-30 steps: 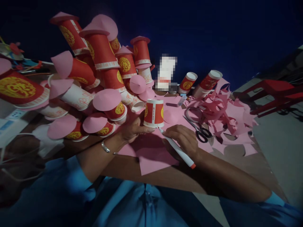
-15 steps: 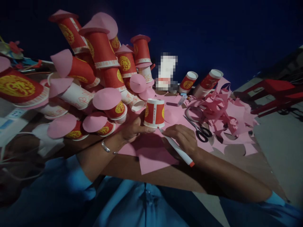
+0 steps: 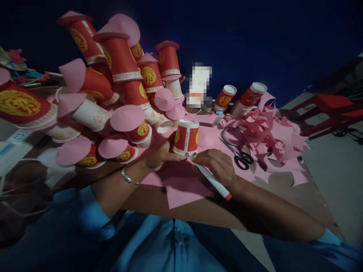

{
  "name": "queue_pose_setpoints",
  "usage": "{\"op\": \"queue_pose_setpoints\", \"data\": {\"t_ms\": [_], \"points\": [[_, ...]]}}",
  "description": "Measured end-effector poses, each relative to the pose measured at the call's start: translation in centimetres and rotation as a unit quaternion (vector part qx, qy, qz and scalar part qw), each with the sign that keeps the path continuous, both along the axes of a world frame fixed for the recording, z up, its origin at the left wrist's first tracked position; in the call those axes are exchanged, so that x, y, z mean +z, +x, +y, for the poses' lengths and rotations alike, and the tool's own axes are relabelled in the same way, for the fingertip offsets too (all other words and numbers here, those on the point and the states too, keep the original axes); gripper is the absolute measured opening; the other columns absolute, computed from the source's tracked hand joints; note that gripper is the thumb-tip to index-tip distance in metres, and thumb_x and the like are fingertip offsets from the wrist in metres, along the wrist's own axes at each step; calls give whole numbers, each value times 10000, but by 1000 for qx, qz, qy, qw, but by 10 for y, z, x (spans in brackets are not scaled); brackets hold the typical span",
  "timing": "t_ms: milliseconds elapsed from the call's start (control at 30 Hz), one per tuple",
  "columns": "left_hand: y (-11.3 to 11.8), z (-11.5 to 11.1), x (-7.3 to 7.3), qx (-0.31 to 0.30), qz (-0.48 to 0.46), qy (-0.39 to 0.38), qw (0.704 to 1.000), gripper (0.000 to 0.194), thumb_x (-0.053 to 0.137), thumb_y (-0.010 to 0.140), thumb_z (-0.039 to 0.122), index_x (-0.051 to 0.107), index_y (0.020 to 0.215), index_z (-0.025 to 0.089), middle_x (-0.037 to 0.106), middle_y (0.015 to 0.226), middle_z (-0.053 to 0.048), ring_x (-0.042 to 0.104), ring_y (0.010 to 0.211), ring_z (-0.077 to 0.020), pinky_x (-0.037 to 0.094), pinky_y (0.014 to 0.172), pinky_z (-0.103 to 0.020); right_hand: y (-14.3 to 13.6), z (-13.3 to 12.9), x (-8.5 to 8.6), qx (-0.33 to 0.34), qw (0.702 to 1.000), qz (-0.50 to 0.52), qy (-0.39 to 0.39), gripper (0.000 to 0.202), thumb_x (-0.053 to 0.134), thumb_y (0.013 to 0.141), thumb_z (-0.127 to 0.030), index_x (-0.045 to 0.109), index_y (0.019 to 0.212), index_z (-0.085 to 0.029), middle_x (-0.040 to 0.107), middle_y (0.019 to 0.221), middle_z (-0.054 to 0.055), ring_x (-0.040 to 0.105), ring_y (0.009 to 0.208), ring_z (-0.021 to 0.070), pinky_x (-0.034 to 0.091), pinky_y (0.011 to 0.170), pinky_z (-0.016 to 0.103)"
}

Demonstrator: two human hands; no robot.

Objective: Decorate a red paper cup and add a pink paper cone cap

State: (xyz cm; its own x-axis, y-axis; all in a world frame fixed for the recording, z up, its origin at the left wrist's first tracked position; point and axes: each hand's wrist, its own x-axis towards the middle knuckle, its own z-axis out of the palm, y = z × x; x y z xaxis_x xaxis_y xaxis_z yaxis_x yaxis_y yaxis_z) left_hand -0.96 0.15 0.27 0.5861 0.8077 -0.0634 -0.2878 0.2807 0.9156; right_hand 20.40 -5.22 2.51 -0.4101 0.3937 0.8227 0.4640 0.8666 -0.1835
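A red paper cup [image 3: 181, 139] with yellow emblems and a white printed strip stands upside down in front of me, its white rim at the bottom. My left hand [image 3: 162, 155], with a silver bracelet at the wrist, grips it low at the left, thumb along the rim. Closed around a white marker [image 3: 213, 180] with a red end is my right hand [image 3: 217, 164]. The marker's tip meets the lower rim of the cup beside my left thumb. Beneath both hands lies a sheet of pink paper [image 3: 184, 190].
At the left rise stacked paper cups [image 3: 116, 56] with pink cone hats [image 3: 127, 118]. Black-handled scissors [image 3: 239, 154] and a heap of pink paper scraps [image 3: 272, 139] are to the right. Two more cups [image 3: 225, 99] stand behind, and a red stool [image 3: 326, 107] is beyond the table.
The cup has turned slightly, so its white strip sits a little further right and leans. The marker tip has shifted slightly along the rim; both hands keep their hold.
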Motion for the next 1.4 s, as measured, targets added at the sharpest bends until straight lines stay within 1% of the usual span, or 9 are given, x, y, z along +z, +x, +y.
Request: {"op": "queue_pose_setpoints", "data": {"t_ms": [133,267,333,500,667,833,967,1200,1400], "points": [[-1,1,1,5,-14,-5,1000,869,944,651,262,594,1446,232,743,1267,-91,662,1172,-312,479,1019,-434,0,-1,3,2,1000,9,11,131,665,973,-130,657,1100,-160,730,809,63,696,688,188,568,622,315],[-3,2,-2,12,-12,-3,1000,761,915,671,242,637,1379,224,737,949,-21,655,877,-219,487,847,-370,0,-1,6,-2,1000,8,10,158,678,948,-104,652,1094,-160,730,812,64,696,692,187,575,625,313],[-4,3,-5,16,-4,-6,1000,753,904,668,254,640,1372,224,716,904,0,625,802,-193,470,793,-354,0,0,8,-2,1000,4,6,164,673,952,-99,643,1098,-167,734,814,63,698,698,185,577,627,310],[-3,2,-4,16,0,-8,1000,826,906,649,289,621,1420,210,759,1028,-39,659,904,-226,478,819,-363,1,0,7,-4,1000,0,-2,138,662,966,-111,633,1089,-168,740,806,69,703,696,184,574,628,308],[-1,1,1,10,-20,-6,1000,870,916,638,245,604,1450,223,772,1220,-87,672,1197,-331,498,1023,-451,0,0,5,-8,1000,1,-3,187,666,954,-116,648,1125,-188,751,819,49,719,708,187,571,643,306],[-1,2,1,2,-22,-8,1000,886,906,654,242,586,1480,220,757,1320,-114,638,1311,-374,473,1114,-508,1,0,5,-11,1000,-3,-6,164,666,958,-106,650,1107,-173,759,832,68,729,722,195,582,657,315],[-1,1,0,5,-22,-12,1000,919,915,647,230,570,1499,220,754,1339,-118,634,1336,-375,456,1151,-515,2,1,7,-15,1000,-1,3,155,681,949,-93,645,1087,-154,759,835,89,731,722,201,586,651,320],[0,2,1,5,-43,-22,999,851,921,654,190,612,1447,211,757,1335,-136,663,1291,-366,465,1140,-515,2,0,10,-41,999,1,-3,175,655,956,-103,639,1106,-191,767,847,66,738,724,191,588,648,311],[-3,4,-4,8,-46,-5,999,789,901,670,224,642,1414,209,795,1141,-99,710,1120,-320,524,1007,-457,0,1,10,-32,999,27,13,183,659,935,-88,644,1088,-187,745,797,53,704,668,185,566,615,307]]}}
